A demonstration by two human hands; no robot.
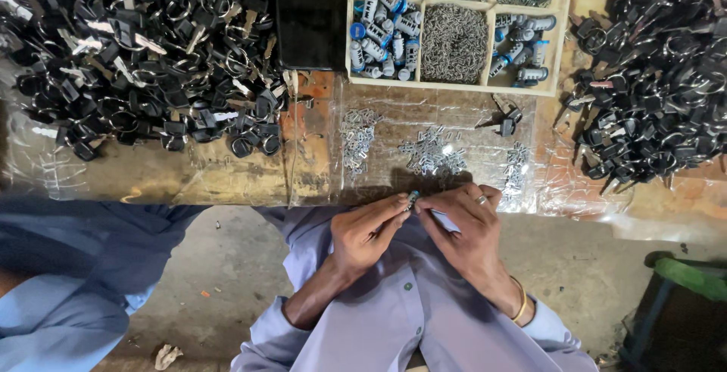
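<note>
My left hand (369, 229) and my right hand (463, 220) meet at the near edge of the workbench (227, 179), both pinching one small metal lock cylinder with a blue end (413, 198) between their fingertips. A ring shows on a right finger and a gold bangle on the right wrist. Just beyond the hands, small silver metal pieces lie in loose heaps (433, 152) on clear plastic sheeting. A single black-headed key (506, 123) rests a little farther right.
A wooden divided tray (563, 31) holds blue-ended cylinders, springs and silver parts. Big piles of black-headed keys on rings lie at left (151, 46) and right (659, 69). Another person's blue sleeve (68, 281) is at lower left; a green stool (693, 277) at lower right.
</note>
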